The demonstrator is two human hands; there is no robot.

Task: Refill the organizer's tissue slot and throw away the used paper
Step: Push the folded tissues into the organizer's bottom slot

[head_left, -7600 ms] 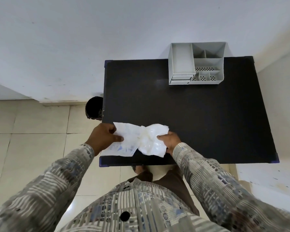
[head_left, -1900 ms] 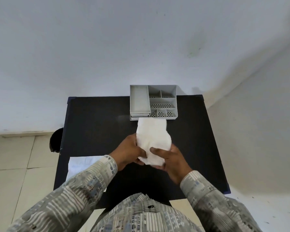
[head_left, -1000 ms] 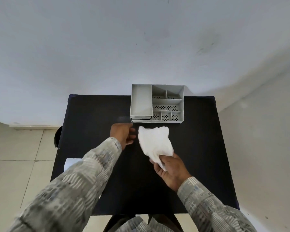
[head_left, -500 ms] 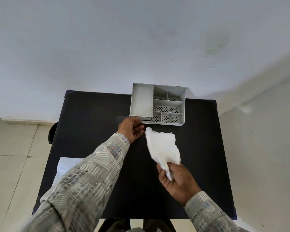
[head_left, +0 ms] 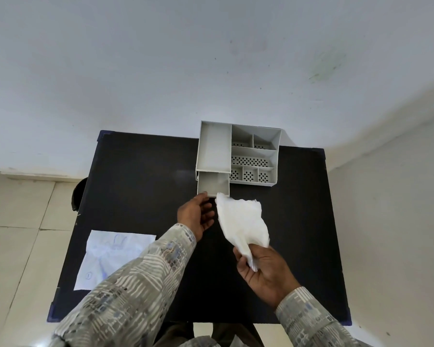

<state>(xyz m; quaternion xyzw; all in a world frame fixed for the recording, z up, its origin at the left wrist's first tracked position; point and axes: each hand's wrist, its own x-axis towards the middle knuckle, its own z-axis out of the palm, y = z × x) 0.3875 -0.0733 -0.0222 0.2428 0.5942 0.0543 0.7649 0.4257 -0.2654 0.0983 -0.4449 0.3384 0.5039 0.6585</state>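
A grey plastic organizer (head_left: 278, 156) stands at the back of the black table (head_left: 140, 176). Its small drawer (head_left: 213, 184), under the long left compartment, is pulled out toward me and looks empty. My left hand (head_left: 194, 216) is at the drawer's front edge, thumb on the lip and fingers curled under it. My right hand (head_left: 263, 274) pinches the near end of a white tissue stack (head_left: 241, 219). The stack's far corner reaches up to the drawer's front right corner. The flattened, crumpled white wrapper (head_left: 110, 256) lies on the table's front left.
A black bin (head_left: 77, 194) stands on the tiled floor by the table's left edge, partly hidden by the tabletop. White walls close in behind and to the right. The organizer's other compartments hold nothing that I can see.
The drawer has slid out of the organizer toward me with my left hand on its front. My right hand still holds the tissue stack, which now nears the drawer.
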